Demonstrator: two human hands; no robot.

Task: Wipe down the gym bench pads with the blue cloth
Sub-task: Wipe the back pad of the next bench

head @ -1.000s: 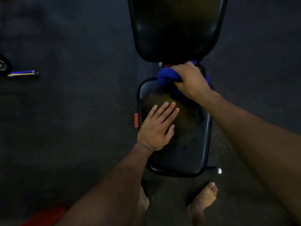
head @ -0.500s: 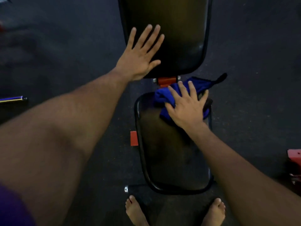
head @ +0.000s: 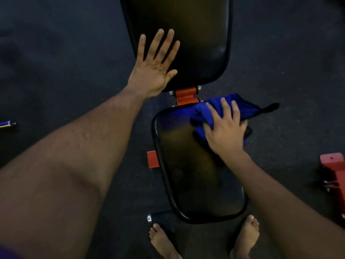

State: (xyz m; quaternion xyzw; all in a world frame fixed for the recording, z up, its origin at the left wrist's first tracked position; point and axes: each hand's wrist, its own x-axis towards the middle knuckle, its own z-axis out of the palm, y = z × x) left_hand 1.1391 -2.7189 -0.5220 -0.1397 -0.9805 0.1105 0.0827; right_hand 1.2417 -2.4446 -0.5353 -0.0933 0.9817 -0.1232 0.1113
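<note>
Floor: dark speckled gym flooring [head: 280,53] fills the background on all sides of the bench.
Bar end: a shiny metal tip [head: 7,125] pokes in at the 9 o'clock edge, well apart from the bench.
Left hand: the left hand [head: 153,66] lies flat and fully open, fingers spread, on the lower left corner of the back pad; it grips nothing. Its forearm runs down toward 7 o'clock.
Back pad: the black back pad [head: 196,34] sits at 12 o'clock, glossy, its rounded near end just above the hinge.
Hinge: an orange bracket [head: 186,95] joins the two pads, between them, with silver bolt heads at its sides.
Side tab: a small orange tab [head: 153,158] sticks out just beside the seat pad's left rim.
Seat pad: the black seat pad [head: 192,174] lies at the centre, reaching toward 6 o'clock, its surface mostly bare.
Frame foot: a dark tube with a silver cap [head: 149,218] shows under the seat pad's lower left corner.
Feet: two bare feet [head: 246,238] stand at 6 o'clock, either side of the pad's near end.
Blue cloth: the blue cloth [head: 209,111] is bunched on the seat pad's upper right corner, one tail hanging past the rim toward 3 o'clock.
Right hand: the right hand [head: 225,131] presses palm-down on the blue cloth, fingers loosely spread and slightly curled over it, pinning it to the pad.
Red part: a red metal piece [head: 334,165] rests on the floor at 3 o'clock.
</note>
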